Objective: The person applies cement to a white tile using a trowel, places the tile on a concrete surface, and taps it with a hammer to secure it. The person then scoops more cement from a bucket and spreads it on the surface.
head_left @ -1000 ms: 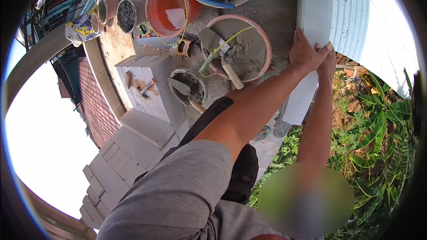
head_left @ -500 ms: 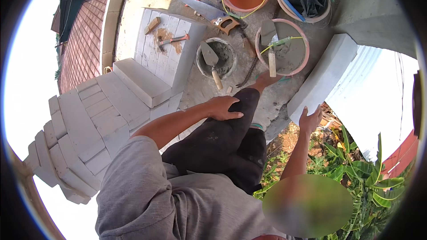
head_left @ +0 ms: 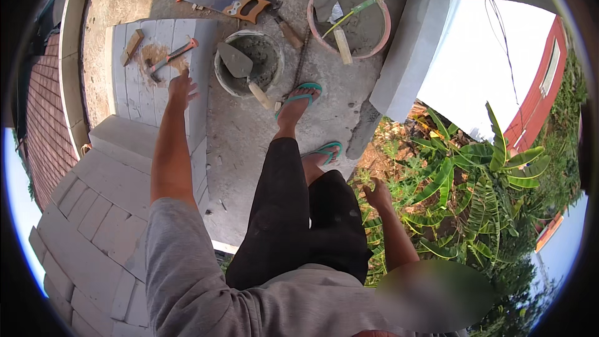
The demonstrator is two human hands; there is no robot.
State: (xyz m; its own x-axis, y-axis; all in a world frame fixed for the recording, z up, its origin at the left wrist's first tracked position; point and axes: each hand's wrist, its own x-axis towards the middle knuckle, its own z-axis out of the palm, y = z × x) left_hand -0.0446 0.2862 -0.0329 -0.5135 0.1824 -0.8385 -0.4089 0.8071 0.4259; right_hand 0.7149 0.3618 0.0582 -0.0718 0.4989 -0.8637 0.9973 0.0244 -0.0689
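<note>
My left hand (head_left: 181, 90) is stretched out over a stack of white blocks (head_left: 146, 103), its fingers apart and holding nothing. Just beyond its fingertips lies a hammer (head_left: 171, 59) with a red-orange handle, resting on reddish-brown dust. Beside the hammer is a small wooden piece (head_left: 131, 47). My right hand (head_left: 377, 195) hangs over the greenery at the right, fingers loosely bent and nothing visible in them. A long white block (head_left: 409, 50) lies along the ledge, apart from that hand.
A mortar bucket (head_left: 268, 56) with a trowel (head_left: 235, 60) stands ahead of my feet. Farther right is a pink-rimmed tub (head_left: 378, 37) of grey mix with another trowel (head_left: 342, 43). A handsaw (head_left: 212, 0) lies behind. Past the concrete edge, banana plants (head_left: 480, 168) grow below.
My left hand has left my thigh and reached toward the hammer. My right hand has come off the long white block. I now stand more upright, and the view has shifted right.
</note>
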